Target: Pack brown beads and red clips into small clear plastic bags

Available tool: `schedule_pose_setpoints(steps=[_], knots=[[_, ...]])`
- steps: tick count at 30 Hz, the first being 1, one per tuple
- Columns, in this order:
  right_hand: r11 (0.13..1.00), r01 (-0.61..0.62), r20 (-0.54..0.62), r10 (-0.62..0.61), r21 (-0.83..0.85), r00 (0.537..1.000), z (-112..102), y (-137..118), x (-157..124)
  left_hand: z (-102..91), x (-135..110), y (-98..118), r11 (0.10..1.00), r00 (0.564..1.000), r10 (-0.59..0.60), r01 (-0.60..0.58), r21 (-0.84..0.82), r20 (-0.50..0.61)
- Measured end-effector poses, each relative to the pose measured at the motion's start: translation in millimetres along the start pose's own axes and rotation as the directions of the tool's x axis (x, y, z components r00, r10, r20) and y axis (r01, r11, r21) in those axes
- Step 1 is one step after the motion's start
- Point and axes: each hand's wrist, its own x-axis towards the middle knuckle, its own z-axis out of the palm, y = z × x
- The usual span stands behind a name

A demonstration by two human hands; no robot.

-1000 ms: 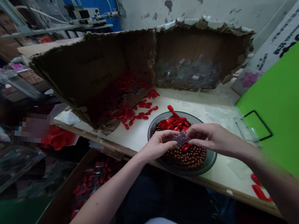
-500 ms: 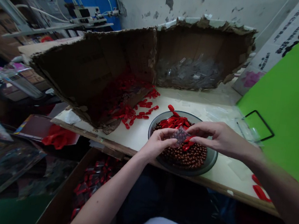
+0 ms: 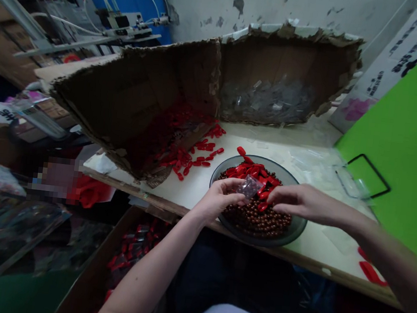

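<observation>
A small clear plastic box (image 3: 249,187) is pinched between the thumb and fingers of my left hand (image 3: 222,198), tilted above a grey bowl (image 3: 296,227). Strands of brown beads (image 3: 257,222) fill the bowl, and a heap of glossy red oval pieces (image 3: 248,170) lies on them at the back. To the right of the box, my right hand (image 3: 297,201) has its fingers bent together beside a red piece (image 3: 262,206). What lies between those fingertips, if anything, I cannot make out.
Behind the bowl stands a torn cardboard box (image 3: 138,78) spilling red pieces (image 3: 187,161). Another cardboard section (image 3: 272,58) holds clear plastic pieces (image 3: 271,101). A green panel (image 3: 416,150) rises at right. Below the table edge, a carton (image 3: 87,263) contains red-and-clear items (image 3: 133,248).
My right hand has drawn slightly away from the clear box, leaving a wider gap between them. My left hand still holds the box. The whole view has shifted a little.
</observation>
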Motion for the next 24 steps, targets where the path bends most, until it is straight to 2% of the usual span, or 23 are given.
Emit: schedule_pose_setpoints(steps=[2, 6, 8, 11, 15, 19, 21, 24], knots=[[0.995, -0.005, 0.019, 0.007, -0.097, 1.0, 5.1, 10.8, 1.4, 2.2, 0.9, -1.3, 0.999, 1.0, 0.004, -0.004, -0.04, -0.007], [0.95, -0.08, -0.136, 0.04, -0.303, 0.99, 12.5, 36.9, 8.9, 8.6, 2.9, -0.9, 0.995, 1.0, 0.021, -0.022, -0.093, -0.014], [0.922, -0.053, -0.137, 0.0, -0.383, 0.991, 18.5, 49.3, 14.3, 10.8, 3.1, 0.2, 0.994, 0.999, 0.023, -0.026, -0.106, -0.028], [0.903, -0.005, -0.116, -0.05, -0.429, 0.992, 29.8, 61.7, 22.4, 11.2, 2.9, 0.2, 0.995, 0.999, 0.017, -0.021, -0.099, -0.042], [0.886, -0.005, -0.16, -0.078, -0.463, 0.984, 34.0, 69.3, 30.5, 6.0, 3.6, -4.7, 0.993, 0.998, 0.032, -0.038, -0.113, -0.056], [0.916, 0.062, -0.193, -0.149, -0.396, 0.97, 25.1, 76.5, 31.8, 2.3, 4.7, -7.7, 0.983, 0.995, 0.057, -0.07, -0.169, -0.084], [0.949, 0.057, -0.226, -0.133, -0.311, 0.965, 22.0, 77.2, 29.0, 3.1, 5.0, -7.2, 0.978, 0.994, 0.06, -0.077, -0.193, -0.097], [1.0, 0.005, -0.301, 0.002, 0.024, 0.954, 22.3, 67.5, 22.6, 6.2, 6.4, -7.6, 0.979, 0.996, 0.039, -0.054, -0.197, -0.077]])
